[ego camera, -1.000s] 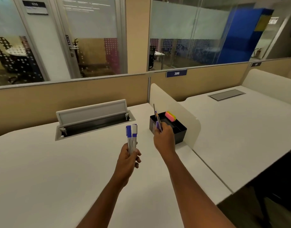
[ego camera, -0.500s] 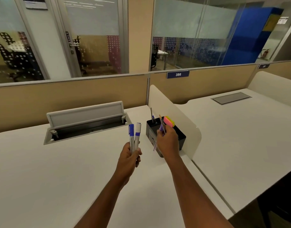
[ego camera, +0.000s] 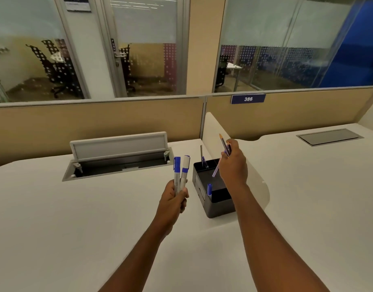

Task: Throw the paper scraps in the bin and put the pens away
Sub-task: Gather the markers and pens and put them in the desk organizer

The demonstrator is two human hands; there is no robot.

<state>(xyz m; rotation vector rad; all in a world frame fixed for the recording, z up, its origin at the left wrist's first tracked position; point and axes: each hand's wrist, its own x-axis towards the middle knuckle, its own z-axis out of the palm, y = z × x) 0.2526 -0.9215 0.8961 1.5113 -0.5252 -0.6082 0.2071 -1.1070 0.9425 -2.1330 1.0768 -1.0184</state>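
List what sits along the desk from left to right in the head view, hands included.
Open cable tray → left hand holding two blue-capped markers → black desk organiser → right hand holding thin pens → closed cable hatch.

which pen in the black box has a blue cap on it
The short pen at the near front of the black box. The thin pen at the far back stands taller and shows no cap.

View: single head-worn wide-angle camera.
Facing: forward and down over the white bench [ego camera: 76, 218] toward the glass partition [ego camera: 286, 49].
Nearness: close above both forearms; hands mid-frame.
Shared: nothing, only one view.
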